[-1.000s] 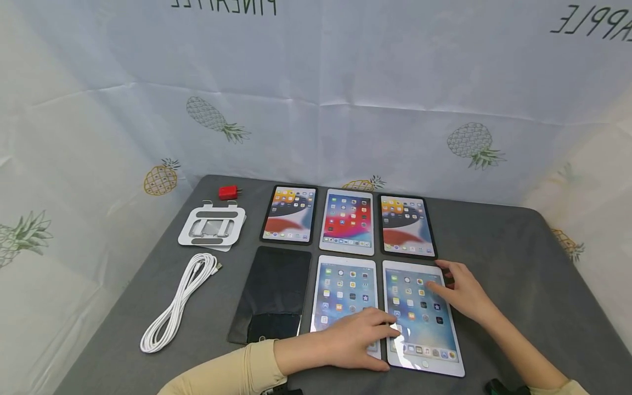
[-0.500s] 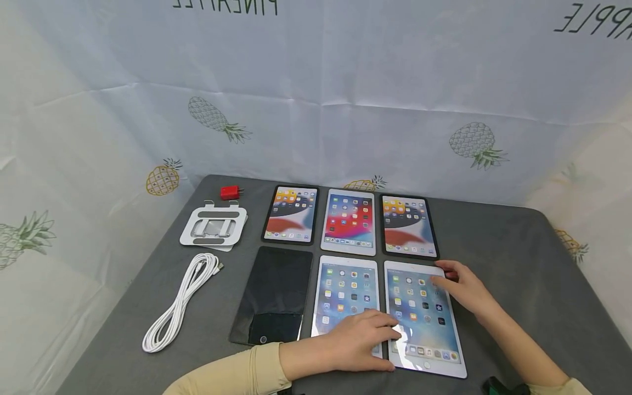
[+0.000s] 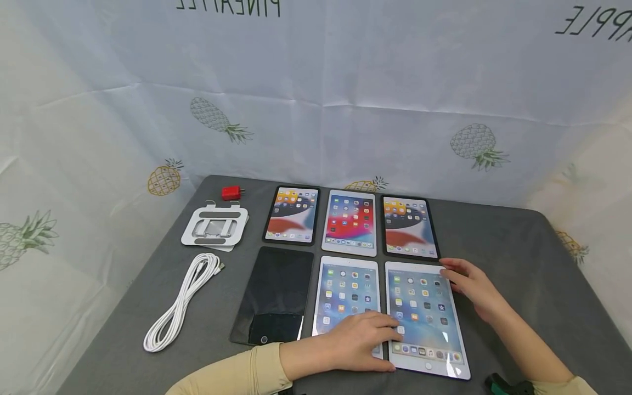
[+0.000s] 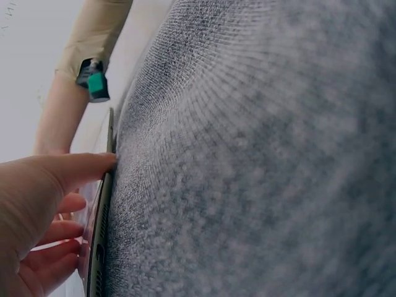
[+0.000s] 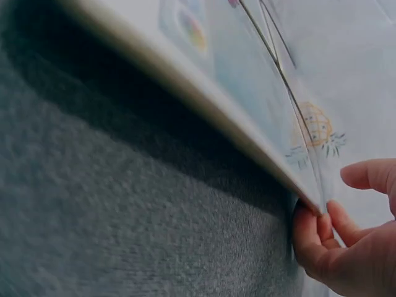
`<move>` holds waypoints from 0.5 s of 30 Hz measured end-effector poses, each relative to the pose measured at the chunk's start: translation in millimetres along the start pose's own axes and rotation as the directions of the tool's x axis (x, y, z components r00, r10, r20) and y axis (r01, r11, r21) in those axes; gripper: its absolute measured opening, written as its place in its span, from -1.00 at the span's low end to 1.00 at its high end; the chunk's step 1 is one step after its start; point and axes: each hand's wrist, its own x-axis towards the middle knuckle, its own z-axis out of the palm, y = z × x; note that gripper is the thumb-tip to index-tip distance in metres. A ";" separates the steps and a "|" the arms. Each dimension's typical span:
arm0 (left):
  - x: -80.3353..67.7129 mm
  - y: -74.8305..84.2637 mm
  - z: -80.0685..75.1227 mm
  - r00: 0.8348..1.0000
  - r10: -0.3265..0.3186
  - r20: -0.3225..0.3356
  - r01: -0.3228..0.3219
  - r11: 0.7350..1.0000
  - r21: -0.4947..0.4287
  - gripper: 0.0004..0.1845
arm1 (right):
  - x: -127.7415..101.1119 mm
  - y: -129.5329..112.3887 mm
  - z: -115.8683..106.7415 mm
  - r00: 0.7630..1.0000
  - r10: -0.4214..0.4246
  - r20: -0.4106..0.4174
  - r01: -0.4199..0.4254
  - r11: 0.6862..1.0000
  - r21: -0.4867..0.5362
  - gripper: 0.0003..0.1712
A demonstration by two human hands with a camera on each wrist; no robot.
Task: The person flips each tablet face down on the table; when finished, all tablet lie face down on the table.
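In the head view my right hand (image 3: 475, 288) is at the far right corner of a white tablet (image 3: 427, 318) with a lit home screen. The right wrist view shows the fingers (image 5: 307, 241) curled under that corner, a dark shadow below the tablet's edge, and the thumb off to the side. My left hand (image 3: 362, 343) lies over a second white tablet (image 3: 348, 285) with its fingers spread. Its fingertips reach the left edge of the first tablet. In the left wrist view the thumb (image 4: 93, 164) touches the thin tablet edge.
Behind lie a black-rimmed tablet (image 3: 292, 214), a white one (image 3: 349, 222) and another black-rimmed one (image 3: 410, 227). To the left are a dark-screened tablet (image 3: 274, 291), a coiled white cable (image 3: 182, 299), a metal folding stand (image 3: 215, 226) and a red charger plug (image 3: 231, 192) on the grey cloth (image 3: 123, 351).
My right hand has shifted slightly right, its thumb sliding off the screen to the corner. The white tablet's right side has moved a little right, and its glare has shifted. The left hand stays nearly put.
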 end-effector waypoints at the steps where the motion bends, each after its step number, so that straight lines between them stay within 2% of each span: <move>1: 0.0 -0.3 0.0 1.000 0.001 0.003 -0.001 1.000 -0.006 -0.47 | 0.8 0.9 -0.7 1.000 -0.001 -0.001 0.001 1.000 0.000 -0.36; 10: -0.3 0.3 -0.5 1.000 0.002 0.016 -0.002 1.000 0.010 -0.46 | 6.1 3.0 -0.2 0.998 -0.048 -0.031 0.046 0.996 -0.077 -0.38; 15: 0.2 1.5 0.2 1.000 0.007 0.016 -0.007 1.000 0.013 -0.45 | 8.4 -1.1 -2.1 0.998 -0.054 -0.019 0.052 0.996 -0.075 -0.39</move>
